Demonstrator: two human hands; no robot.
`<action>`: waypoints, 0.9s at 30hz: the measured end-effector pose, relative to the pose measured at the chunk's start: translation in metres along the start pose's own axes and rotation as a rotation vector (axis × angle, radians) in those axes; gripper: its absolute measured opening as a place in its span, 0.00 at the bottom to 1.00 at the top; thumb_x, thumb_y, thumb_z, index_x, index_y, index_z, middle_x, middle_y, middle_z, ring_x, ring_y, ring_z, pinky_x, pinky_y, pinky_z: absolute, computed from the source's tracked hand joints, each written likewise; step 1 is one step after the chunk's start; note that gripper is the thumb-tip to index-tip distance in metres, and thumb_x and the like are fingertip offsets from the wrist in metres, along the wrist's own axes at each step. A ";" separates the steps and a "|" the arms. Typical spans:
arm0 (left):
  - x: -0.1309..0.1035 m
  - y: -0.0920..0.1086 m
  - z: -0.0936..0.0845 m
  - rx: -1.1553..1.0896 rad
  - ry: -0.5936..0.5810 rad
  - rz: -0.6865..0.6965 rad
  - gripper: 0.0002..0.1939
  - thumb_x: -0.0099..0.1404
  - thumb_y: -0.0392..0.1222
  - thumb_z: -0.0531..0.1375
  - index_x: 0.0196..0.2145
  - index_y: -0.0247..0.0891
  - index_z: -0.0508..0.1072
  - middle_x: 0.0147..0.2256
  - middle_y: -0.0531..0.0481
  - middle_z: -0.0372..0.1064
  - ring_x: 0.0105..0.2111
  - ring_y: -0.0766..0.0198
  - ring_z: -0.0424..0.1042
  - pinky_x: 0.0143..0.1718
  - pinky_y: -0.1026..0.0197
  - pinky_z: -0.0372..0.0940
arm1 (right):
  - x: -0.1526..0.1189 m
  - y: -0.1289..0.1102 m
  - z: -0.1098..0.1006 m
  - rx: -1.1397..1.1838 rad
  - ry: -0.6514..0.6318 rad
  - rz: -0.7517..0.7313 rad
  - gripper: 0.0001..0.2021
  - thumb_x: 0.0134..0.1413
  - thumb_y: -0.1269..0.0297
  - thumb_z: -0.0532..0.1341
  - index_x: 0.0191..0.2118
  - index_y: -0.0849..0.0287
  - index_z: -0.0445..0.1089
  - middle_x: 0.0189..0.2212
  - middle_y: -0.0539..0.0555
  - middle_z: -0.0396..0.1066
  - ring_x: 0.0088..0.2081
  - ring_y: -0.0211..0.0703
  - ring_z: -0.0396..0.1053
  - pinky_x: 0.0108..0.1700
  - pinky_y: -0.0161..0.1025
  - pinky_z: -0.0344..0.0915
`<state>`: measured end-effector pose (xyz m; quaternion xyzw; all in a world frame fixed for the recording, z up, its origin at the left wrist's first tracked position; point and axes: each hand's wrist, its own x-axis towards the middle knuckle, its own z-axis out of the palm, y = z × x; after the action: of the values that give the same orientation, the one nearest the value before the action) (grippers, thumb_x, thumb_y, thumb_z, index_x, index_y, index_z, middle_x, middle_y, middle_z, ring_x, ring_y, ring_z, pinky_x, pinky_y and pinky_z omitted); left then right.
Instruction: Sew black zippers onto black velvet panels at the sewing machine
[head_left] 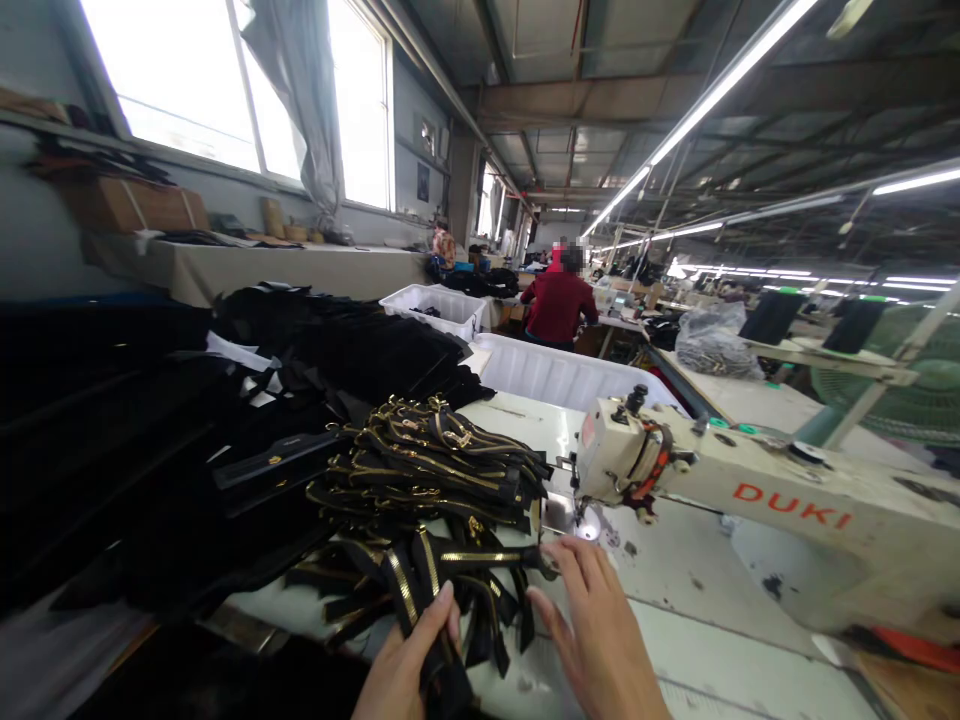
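Head view: held black fabric strips with gold metal zipper teeth (pixel 405 588)

Clasped several in the left hand (pixel 405 660) above the pale, flat bench (pixel 697 650); touched one's end with the curled right hand (pixel 592 620), could not tell whether pinching. Likely risked snagging teeth and spilling the heaped black-and-gold zipper pile (pixel 435 460) toward the off-white metal sewing machine (pixel 720 470), if tugged hard.

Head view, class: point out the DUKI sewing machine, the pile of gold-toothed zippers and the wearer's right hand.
DUKI sewing machine (pixel 784 503): head view, on its lettered arm.
Pile of gold-toothed zippers (pixel 439 465): head view, mid-pile.
Right hand (pixel 594 605): head view, back of the hand.
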<state>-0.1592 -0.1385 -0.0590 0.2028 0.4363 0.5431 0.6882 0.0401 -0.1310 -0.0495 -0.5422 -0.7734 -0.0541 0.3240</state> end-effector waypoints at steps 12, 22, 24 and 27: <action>-0.002 -0.005 -0.006 0.103 -0.104 -0.022 0.29 0.51 0.67 0.68 0.27 0.35 0.71 0.17 0.57 0.60 0.14 0.72 0.59 0.16 0.69 0.56 | -0.005 -0.024 0.014 -0.013 -0.233 0.068 0.06 0.61 0.72 0.55 0.42 0.53 0.62 0.31 0.49 0.68 0.27 0.44 0.72 0.27 0.36 0.62; 0.007 -0.011 -0.011 0.158 -0.149 -0.004 0.33 0.48 0.71 0.68 0.30 0.35 0.71 0.16 0.63 0.50 0.13 0.76 0.47 0.13 0.71 0.49 | -0.005 -0.037 0.020 -0.234 -0.142 0.035 0.18 0.43 0.83 0.57 0.39 0.54 0.63 0.39 0.57 0.68 0.38 0.54 0.72 0.37 0.43 0.69; 0.001 -0.009 -0.010 0.161 -0.148 0.004 0.33 0.44 0.70 0.70 0.27 0.34 0.70 0.15 0.63 0.48 0.13 0.77 0.45 0.13 0.71 0.48 | -0.006 -0.052 0.024 -0.231 -0.133 0.018 0.16 0.48 0.81 0.57 0.41 0.54 0.64 0.39 0.58 0.69 0.34 0.51 0.72 0.31 0.41 0.67; -0.003 -0.004 -0.013 0.166 -0.127 0.010 0.32 0.42 0.68 0.72 0.23 0.33 0.72 0.12 0.64 0.44 0.13 0.78 0.42 0.13 0.71 0.43 | -0.014 -0.074 0.028 -0.127 -0.196 0.005 0.11 0.58 0.72 0.57 0.44 0.51 0.65 0.40 0.55 0.73 0.24 0.43 0.71 0.21 0.36 0.59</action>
<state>-0.1673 -0.1452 -0.0682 0.2951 0.4343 0.4946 0.6926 -0.0339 -0.1600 -0.0600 -0.5664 -0.7950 -0.0487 0.2117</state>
